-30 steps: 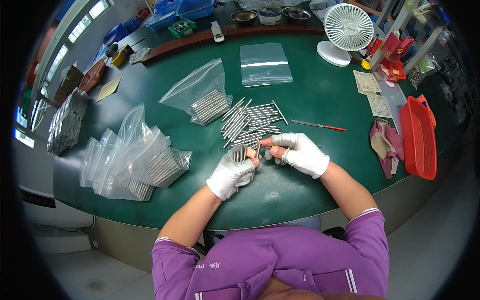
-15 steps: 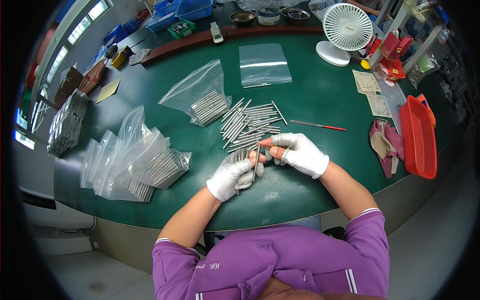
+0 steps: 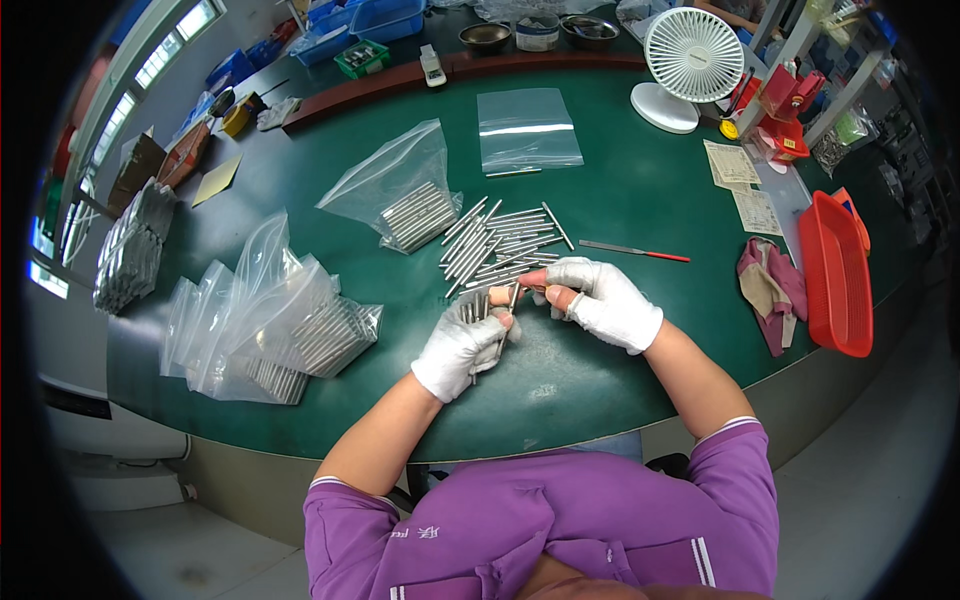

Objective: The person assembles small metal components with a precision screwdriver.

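My left hand (image 3: 455,345), in a white glove with bare fingertips, is closed around several metal rods (image 3: 473,312). One of them stands apart between the thumb and forefinger, its upper end near my right fingertips. My right hand (image 3: 612,308), gloved the same way, is pinched closed beside that rod's end; whatever small thing it holds is too small to make out. Just beyond both hands lies a loose pile of metal rods (image 3: 470,250). To the right of the pile rests a thin file (image 3: 625,249) with a red handle.
Clear bags of rods (image 3: 335,335) lie at the left, and an open bag (image 3: 395,185) leans behind the pile. A flat plastic bag (image 3: 530,125) lies farther back. A white fan (image 3: 690,60), a pink-and-beige cloth (image 3: 772,290) and a red basket (image 3: 838,275) stand along the right.
My right hand has drawn slightly right, away from the left. The left hand has turned a little, and the held rod's upper end has tipped and shifted up slightly.
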A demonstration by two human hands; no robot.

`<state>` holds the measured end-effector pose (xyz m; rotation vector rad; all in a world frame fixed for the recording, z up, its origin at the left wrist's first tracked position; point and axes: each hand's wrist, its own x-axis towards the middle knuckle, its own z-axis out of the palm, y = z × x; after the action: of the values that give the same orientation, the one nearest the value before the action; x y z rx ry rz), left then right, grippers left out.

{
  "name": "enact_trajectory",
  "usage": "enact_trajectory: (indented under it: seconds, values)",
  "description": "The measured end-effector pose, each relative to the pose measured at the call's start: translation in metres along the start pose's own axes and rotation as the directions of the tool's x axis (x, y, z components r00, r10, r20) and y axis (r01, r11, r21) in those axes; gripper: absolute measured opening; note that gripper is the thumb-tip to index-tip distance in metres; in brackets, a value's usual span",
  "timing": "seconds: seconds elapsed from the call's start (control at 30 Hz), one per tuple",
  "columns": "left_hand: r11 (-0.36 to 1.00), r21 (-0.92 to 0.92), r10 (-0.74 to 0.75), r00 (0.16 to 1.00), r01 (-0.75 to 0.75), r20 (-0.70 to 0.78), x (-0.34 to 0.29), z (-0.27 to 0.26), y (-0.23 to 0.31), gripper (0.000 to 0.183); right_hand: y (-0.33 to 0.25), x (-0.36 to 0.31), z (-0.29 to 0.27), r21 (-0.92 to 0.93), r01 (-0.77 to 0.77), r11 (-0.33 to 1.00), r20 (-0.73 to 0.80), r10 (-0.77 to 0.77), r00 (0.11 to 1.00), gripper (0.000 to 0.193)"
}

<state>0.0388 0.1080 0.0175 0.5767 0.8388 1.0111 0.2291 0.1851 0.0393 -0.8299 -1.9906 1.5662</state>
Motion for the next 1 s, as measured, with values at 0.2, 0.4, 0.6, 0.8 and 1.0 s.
enact_trajectory:
  seconds: [0.2, 0.4, 0.6, 0.8, 1.0]
  values:
    - [0.992, 0.12, 0.047, 0.986, -0.028, -0.16, -0.001, 0.006, 0.0, 0.034, -0.002, -0.001, 0.002, 0.213, -0.182, 0.96, 0.07, 0.171, 0.983, 0.027]
    - [0.972, 0.225, 0.104, 0.978, -0.061, -0.183, -0.003, 0.01, 0.001, 0.032, -0.001, -0.001, 0.003, 0.227, -0.19, 0.955, 0.08, 0.176, 0.981, 0.028]
    - [0.956, 0.282, 0.146, 0.968, -0.085, -0.202, -0.004, 0.013, 0.002, 0.03, -0.004, 0.0, 0.004, 0.211, -0.207, 0.955, 0.087, 0.193, 0.977, 0.029]
    - [0.942, 0.328, 0.145, 0.961, -0.062, -0.235, -0.004, 0.014, 0.002, 0.029, -0.006, -0.001, 0.005, 0.221, -0.237, 0.946, 0.078, 0.226, 0.971, 0.028]
    - [0.852, 0.491, 0.326, 0.918, -0.181, -0.227, 0.001, 0.01, -0.007, 0.029, -0.001, 0.0, 0.009, 0.241, -0.238, 0.941, 0.068, 0.228, 0.971, 0.028]
